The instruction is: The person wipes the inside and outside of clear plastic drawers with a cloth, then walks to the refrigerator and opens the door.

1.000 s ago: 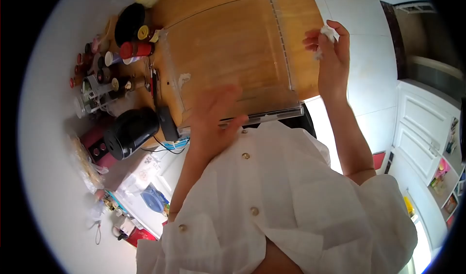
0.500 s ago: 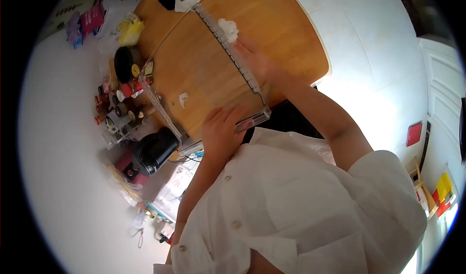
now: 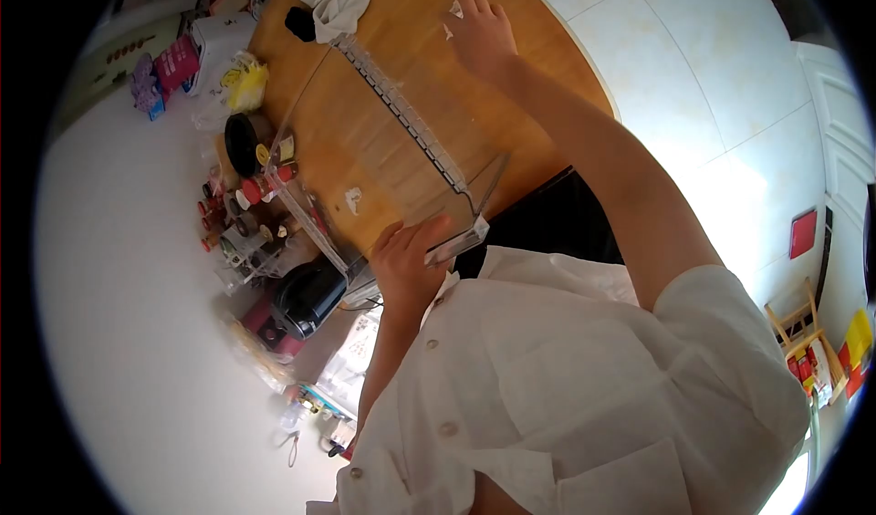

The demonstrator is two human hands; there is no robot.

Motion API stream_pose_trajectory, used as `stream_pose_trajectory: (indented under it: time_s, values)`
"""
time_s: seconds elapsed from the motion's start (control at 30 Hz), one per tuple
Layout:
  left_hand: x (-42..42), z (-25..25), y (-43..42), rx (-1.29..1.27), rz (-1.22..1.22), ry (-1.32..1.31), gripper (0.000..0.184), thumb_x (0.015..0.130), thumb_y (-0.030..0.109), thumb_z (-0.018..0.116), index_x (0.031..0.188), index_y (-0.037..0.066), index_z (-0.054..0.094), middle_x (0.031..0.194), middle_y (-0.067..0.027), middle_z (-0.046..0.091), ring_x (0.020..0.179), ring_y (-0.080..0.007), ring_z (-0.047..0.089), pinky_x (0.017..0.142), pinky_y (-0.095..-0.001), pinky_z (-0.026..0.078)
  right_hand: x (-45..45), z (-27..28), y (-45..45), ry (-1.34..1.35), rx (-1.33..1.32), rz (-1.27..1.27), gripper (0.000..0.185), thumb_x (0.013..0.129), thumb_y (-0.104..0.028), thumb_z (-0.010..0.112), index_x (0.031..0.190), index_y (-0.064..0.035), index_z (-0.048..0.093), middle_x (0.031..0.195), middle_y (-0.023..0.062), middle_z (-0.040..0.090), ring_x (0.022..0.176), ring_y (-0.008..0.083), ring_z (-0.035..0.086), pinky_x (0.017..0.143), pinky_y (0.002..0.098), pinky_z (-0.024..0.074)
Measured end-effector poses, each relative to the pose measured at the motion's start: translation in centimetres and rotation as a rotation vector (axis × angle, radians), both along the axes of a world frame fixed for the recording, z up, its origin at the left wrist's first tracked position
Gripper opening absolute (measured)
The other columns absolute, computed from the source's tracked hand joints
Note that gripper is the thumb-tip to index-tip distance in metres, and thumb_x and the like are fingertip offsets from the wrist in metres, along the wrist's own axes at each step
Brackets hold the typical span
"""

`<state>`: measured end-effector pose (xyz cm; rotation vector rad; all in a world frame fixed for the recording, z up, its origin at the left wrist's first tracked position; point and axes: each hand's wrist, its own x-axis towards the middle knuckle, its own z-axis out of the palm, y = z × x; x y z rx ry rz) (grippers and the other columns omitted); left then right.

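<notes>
A clear plastic case (image 3: pixel 400 104), box-like with a notched strip along its right side, lies on the wooden table (image 3: pixel 538 104). My left hand (image 3: pixel 408 258) is closed over its near edge, fingers on the inner side and the thumb not plainly seen. Farther off, beyond the case's right side, my right hand (image 3: pixel 485 36) is on or just above the table with a crumpled white tissue (image 3: pixel 457 8) under its fingers; only bits of it show. A small white scrap (image 3: pixel 353 200) lies in the area framed by the case.
Jars with red lids (image 3: pixel 260 187) and a black round container (image 3: pixel 245 144) crowd the left side. A black kettle (image 3: pixel 308 298) stands near the case's near-left corner. At the far end lie a white cloth (image 3: pixel 342 0) and a black item (image 3: pixel 299 24).
My right hand has moved from beside the notched strip outward to the far right part of the table, taking the white tissue along. My left hand stays on the near edge. The view has shifted slightly.
</notes>
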<state>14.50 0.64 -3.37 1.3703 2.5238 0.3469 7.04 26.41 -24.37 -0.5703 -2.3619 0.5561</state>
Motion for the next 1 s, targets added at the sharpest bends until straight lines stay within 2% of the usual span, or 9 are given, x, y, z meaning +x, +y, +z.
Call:
stream_pose_trajectory:
  time_s: [0.07, 0.17, 0.27, 0.37, 0.57, 0.7, 0.9, 0.93, 1.0]
  values:
    - [0.1, 0.1, -0.3, -0.02, 0.015, 0.034, 0.03, 0.065, 0.005, 0.071, 0.095, 0.012, 0.07, 0.088, -0.0027, 0.071, 0.08, -0.0228, 0.067, 0.084, -0.0404, 0.05, -1.1, -2.3, 1.0, -0.084, 0.053, 0.076, 0.016, 0.079, -0.018, 0.063, 0.091, -0.0084, 0.07, 0.104, 0.0085, 0.058, 0.093, 0.0239, 0.061, 0.071, 0.0378, 0.0521]
    - [-0.4, 1.3, -1.4, -0.042, 0.044, 0.086, 0.028, 0.065, 0.004, 0.07, 0.091, 0.013, 0.07, 0.085, -0.0017, 0.071, 0.078, -0.0201, 0.067, 0.085, -0.0394, 0.049, -1.1, 0.3, 1.6, -0.35, -0.304, 0.186, 0.02, 0.08, -0.024, 0.066, 0.094, -0.0109, 0.071, 0.1, 0.0072, 0.062, 0.091, 0.0232, 0.062, 0.074, 0.0375, 0.0516]
    - [-1.9, 3.5, -2.5, 0.026, 0.084, 0.134, 0.02, 0.065, 0.005, 0.074, 0.084, 0.012, 0.072, 0.081, -0.004, 0.07, 0.079, -0.0237, 0.067, 0.087, -0.0398, 0.048, -1.1, 2.2, 0.9, -0.061, -0.937, 0.243, 0.027, 0.083, -0.029, 0.069, 0.097, -0.0062, 0.068, 0.089, 0.005, 0.066, 0.083, 0.0171, 0.062, 0.071, 0.033, 0.0506]
    - [-4.1, 7.2, -2.9, 0.039, 0.107, 0.173, 0.028, 0.069, 0.002, 0.077, 0.095, 0.007, 0.069, 0.081, -0.008, 0.07, 0.079, -0.0236, 0.067, 0.086, -0.0378, 0.05, -1.5, 3.6, 0.2, -0.026, -1.09, 0.331, 0.033, 0.083, -0.034, 0.07, 0.099, -0.0057, 0.068, 0.09, 0.0031, 0.067, 0.086, 0.0113, 0.061, 0.075, 0.029, 0.0491]
    - [-6.2, 10.6, -4.5, 0.493, 0.6, -0.264, 0.029, 0.064, -0.003, 0.078, 0.089, 0.003, 0.067, 0.076, -0.0074, 0.071, 0.079, -0.0189, 0.067, 0.095, -0.0415, 0.044, -3.6, 4.7, -0.8, 0.254, -1.425, 0.56, 0.034, 0.09, -0.036, 0.064, 0.108, -0.0073, 0.064, 0.096, -0.0027, 0.064, 0.09, 0.0099, 0.058, 0.081, 0.0251, 0.0442]
    - [-10.1, 10.9, -6.7, 0.379, 0.486, -0.26, 0.041, 0.066, -0.004, 0.074, 0.103, -0.001, 0.057, 0.085, -0.009, 0.067, 0.076, -0.0168, 0.062, 0.093, -0.0366, 0.046, -2.2, 7.1, -0.7, 0.173, -1.793, 0.436, 0.033, 0.093, -0.036, 0.058, 0.111, -0.0082, 0.062, 0.099, -0.0029, 0.062, 0.088, 0.0093, 0.054, 0.081, 0.0253, 0.043]
    - [-13.3, 11.0, -2.6, 0.667, 0.447, -0.24, 0.054, 0.077, 0.044, 0.075, 0.102, 0.001, 0.054, 0.082, -0.0022, 0.058, 0.075, -0.0121, 0.055, 0.071, -0.0265, 0.045, -0.8, 11.5, -1.1, 0.199, -1.937, 0.0, 0.036, 0.09, -0.036, 0.059, 0.108, -0.0047, 0.062, 0.087, 0.0002, 0.057, 0.076, 0.0102, 0.049, 0.065, 0.0274, 0.0426]
    - [-13.9, 11.2, -1.7, 0.626, 0.406, -0.129, 0.069, 0.076, 0.067, 0.065, 0.097, 0.002, 0.056, 0.077, -0.0007, 0.055, 0.069, -0.0104, 0.051, 0.063, -0.0247, 0.042, -0.7, 11.4, -1.2, 0.194, -1.905, -0.016, 0.036, 0.09, -0.036, 0.059, 0.108, -0.0048, 0.061, 0.086, 0.0008, 0.057, 0.076, 0.0108, 0.049, 0.065, 0.0279, 0.043]
    - [-15.1, 10.4, -1.1, 0.676, 0.465, -0.013, 0.072, 0.075, 0.072, 0.061, 0.091, 0.002, 0.057, 0.072, 0.0007, 0.053, 0.065, -0.0092, 0.05, 0.059, -0.0236, 0.041, -0.8, 11.1, -1.5, 0.187, -1.818, -0.067, 0.034, 0.09, -0.034, 0.059, 0.107, -0.0044, 0.062, 0.086, 0.0024, 0.058, 0.077, 0.0124, 0.05, 0.065, 0.029, 0.044]
